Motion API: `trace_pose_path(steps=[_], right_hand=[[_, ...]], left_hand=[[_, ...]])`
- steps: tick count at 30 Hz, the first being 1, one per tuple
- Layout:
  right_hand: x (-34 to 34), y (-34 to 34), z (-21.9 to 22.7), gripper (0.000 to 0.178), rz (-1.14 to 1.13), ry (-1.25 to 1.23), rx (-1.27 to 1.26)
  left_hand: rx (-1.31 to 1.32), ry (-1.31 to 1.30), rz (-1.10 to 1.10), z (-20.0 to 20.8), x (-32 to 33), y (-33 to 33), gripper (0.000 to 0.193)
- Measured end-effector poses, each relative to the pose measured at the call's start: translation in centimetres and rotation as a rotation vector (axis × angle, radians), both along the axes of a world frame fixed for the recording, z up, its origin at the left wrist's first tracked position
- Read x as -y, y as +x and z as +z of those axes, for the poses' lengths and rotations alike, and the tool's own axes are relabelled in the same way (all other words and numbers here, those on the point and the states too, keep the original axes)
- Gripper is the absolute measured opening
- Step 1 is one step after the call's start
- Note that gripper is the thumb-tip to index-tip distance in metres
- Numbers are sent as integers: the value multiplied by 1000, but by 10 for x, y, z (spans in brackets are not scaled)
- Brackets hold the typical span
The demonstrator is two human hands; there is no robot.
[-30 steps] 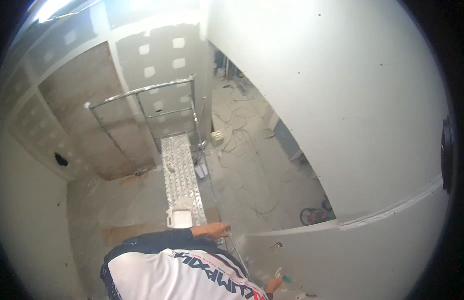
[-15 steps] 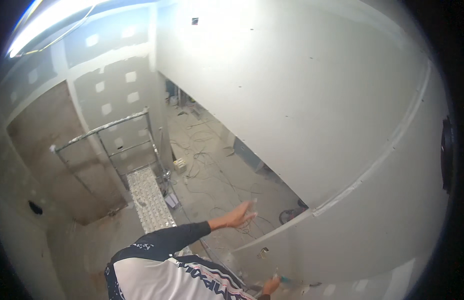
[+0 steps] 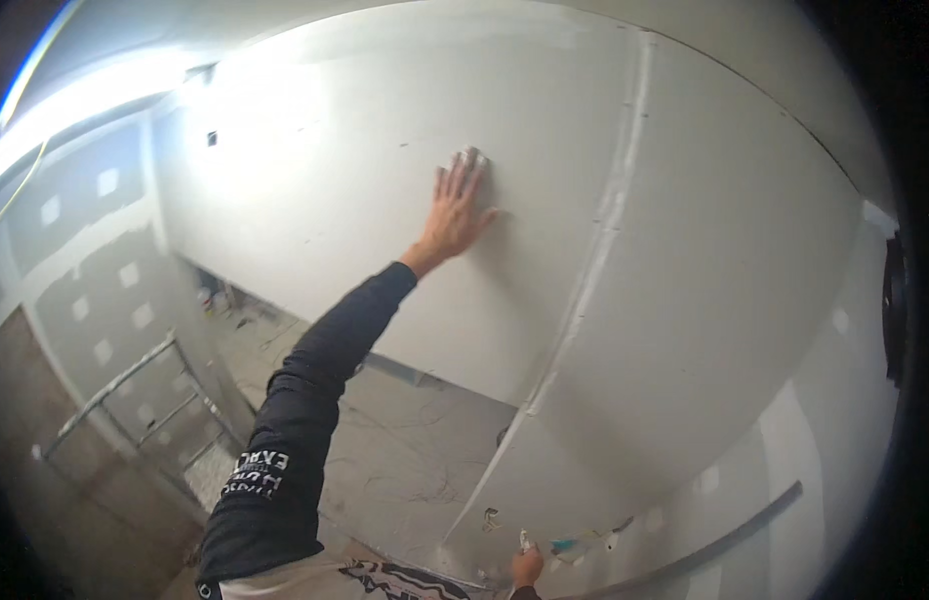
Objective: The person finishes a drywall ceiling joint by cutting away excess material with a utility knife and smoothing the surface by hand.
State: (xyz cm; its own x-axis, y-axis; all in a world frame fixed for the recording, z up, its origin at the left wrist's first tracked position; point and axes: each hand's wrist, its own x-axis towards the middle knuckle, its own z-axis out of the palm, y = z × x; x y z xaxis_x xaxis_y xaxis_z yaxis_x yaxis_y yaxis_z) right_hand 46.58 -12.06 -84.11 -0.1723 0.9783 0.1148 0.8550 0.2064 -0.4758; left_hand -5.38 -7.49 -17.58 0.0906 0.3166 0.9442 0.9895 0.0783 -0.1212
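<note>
My left hand (image 3: 455,212) reaches up across the large white wallboard (image 3: 370,215). Its fingers are spread and seem to rest on the board, with pale dust on the tips and nothing held. Low in the view, my right hand (image 3: 528,567) is closed, with something small and whitish at the fingertips that I cannot make out. Just beside it a small teal item (image 3: 563,546) shows against the lower wall. A strip of pale joint compound (image 3: 610,215) runs down the board seam to the right of my left hand.
A metal scaffold rail (image 3: 115,388) stands at the left before patched grey-green wallboard (image 3: 85,255). Cables lie on the dusty floor (image 3: 405,455) beyond the board's lower edge. Loose wires (image 3: 492,519) poke from the lower wall. A long dark strip (image 3: 725,545) curves along the right.
My left hand has risen from over the floor opening onto the white board, its fingers now spread. The view has swung right and up. My right hand stays low.
</note>
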Motion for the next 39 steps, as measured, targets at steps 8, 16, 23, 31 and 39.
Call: trace_pose_path(steps=[8, 16, 23, 31, 39], right_hand=[[8, -3, 23, 31, 7, -196, 62], [3, -8, 2, 32, 2, -191, 41], [1, -3, -13, 31, 12, -135, 0], [23, 1, 38, 28, 67, -134, -55], [47, -7, 73, 39, 180, -329, -249]], left_hand=[[-20, 287, 131, 108, -49, 38, 87], [-32, 465, 90, 209, -86, 60, 90], [-201, 481, 22, 236, -111, 91, 77], [-357, 385, -16, 226, -88, 72, 67], [-454, 217, -42, 196, -53, 46, 74]])
